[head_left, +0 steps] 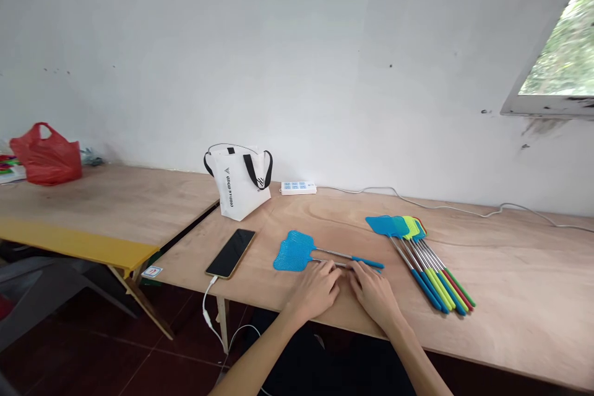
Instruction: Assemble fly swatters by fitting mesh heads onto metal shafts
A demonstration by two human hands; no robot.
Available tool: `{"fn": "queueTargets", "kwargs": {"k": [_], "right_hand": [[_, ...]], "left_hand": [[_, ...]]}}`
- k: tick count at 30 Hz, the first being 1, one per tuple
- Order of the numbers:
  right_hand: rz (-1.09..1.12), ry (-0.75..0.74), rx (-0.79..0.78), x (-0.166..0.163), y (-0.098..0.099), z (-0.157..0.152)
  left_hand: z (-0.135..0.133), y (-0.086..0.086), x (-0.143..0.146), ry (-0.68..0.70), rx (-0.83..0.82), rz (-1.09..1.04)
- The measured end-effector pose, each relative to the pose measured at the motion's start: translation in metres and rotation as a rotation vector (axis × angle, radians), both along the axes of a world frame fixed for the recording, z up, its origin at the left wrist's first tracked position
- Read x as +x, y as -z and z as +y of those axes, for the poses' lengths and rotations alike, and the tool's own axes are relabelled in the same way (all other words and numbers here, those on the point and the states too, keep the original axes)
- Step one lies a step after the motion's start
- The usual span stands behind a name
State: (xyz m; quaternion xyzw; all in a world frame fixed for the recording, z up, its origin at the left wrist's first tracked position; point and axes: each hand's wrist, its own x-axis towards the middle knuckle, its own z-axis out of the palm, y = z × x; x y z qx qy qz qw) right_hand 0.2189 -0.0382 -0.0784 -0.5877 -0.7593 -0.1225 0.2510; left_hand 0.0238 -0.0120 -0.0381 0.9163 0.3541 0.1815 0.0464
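right now both your hands sit on the swatter. your left hand has its fingertips on the metal rod near the blue head, and your right hand covers the rod by the blue handle. whether the fingers pinch the rod or only rest on it can't be told. the swatter lies flat on the table, near the front edge, between the phone and the pile of other swatters. you seem to be working the rod's length. a slide would call for one hand holding fast while the other moves straight along it.
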Motion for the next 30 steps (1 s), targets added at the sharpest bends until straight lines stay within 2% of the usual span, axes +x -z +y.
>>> {"fn": "queueTargets", "kwargs": {"k": [3,11,30], "right_hand": [[0.013,-0.070,-0.023,-0.0018,-0.0001,0.0000],[0.031,-0.078,-0.044,0.0001,-0.0027,0.0004],[-0.007,0.030,-0.008,-0.0010,-0.0019,-0.0006]], "left_hand": [[0.0002,0.0003,0.0004,0.001,0.021,0.009],[0.0002,-0.0011,0.0000,-0.002,0.029,-0.001],[-0.0007,0.0019,-0.0003,-0.012,0.046,-0.080]]}}
